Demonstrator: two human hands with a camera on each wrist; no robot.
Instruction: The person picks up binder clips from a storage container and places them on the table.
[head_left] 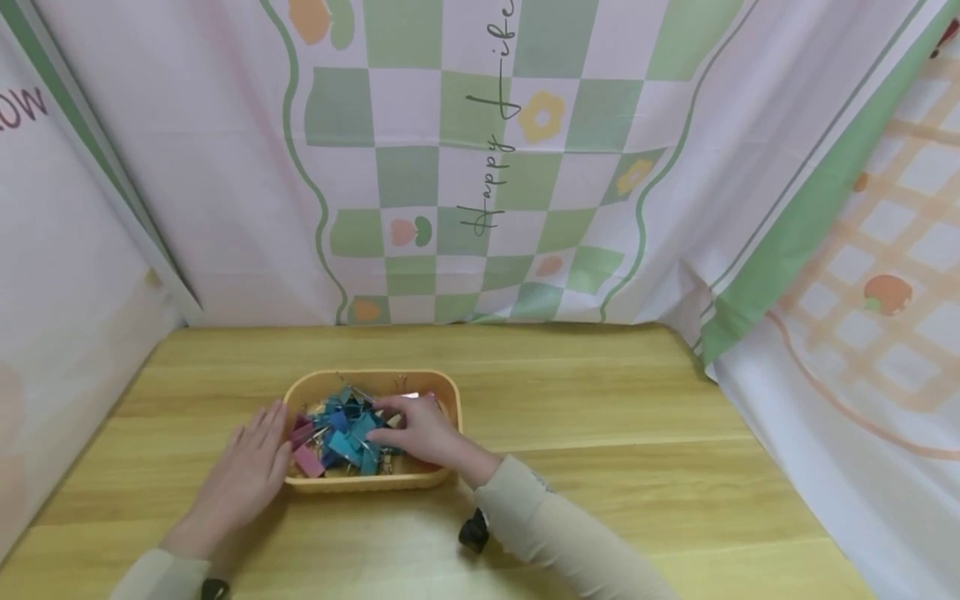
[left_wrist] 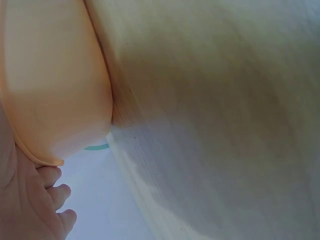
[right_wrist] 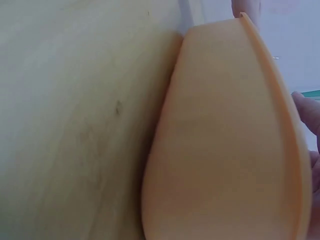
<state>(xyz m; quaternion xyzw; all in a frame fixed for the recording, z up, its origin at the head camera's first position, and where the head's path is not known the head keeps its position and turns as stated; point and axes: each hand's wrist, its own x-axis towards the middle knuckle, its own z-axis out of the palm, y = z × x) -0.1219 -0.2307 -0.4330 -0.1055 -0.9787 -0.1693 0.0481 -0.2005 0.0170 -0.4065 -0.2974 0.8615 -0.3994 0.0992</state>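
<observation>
A yellow-orange plastic basket (head_left: 375, 483) stands on the wooden table, holding a pile of binder clips (head_left: 348, 437) in blue, teal and pink. My left hand (head_left: 247, 467) lies along the basket's left side, its fingers extended and touching the rim. In the left wrist view those fingers (left_wrist: 60, 197) show beside the basket wall (left_wrist: 60, 85). Over the right part of the pile is my right hand (head_left: 423, 429), thumb and forefinger apart above the teal clips. The basket's wall (right_wrist: 220, 135) hides most of this hand in the right wrist view.
The wooden table (head_left: 600, 433) extends right of the basket and in front of it. A printed curtain (head_left: 487, 167) hangs along its back edge, with further cloth at both sides. Small black pieces (head_left: 474, 532) hang at the sleeves.
</observation>
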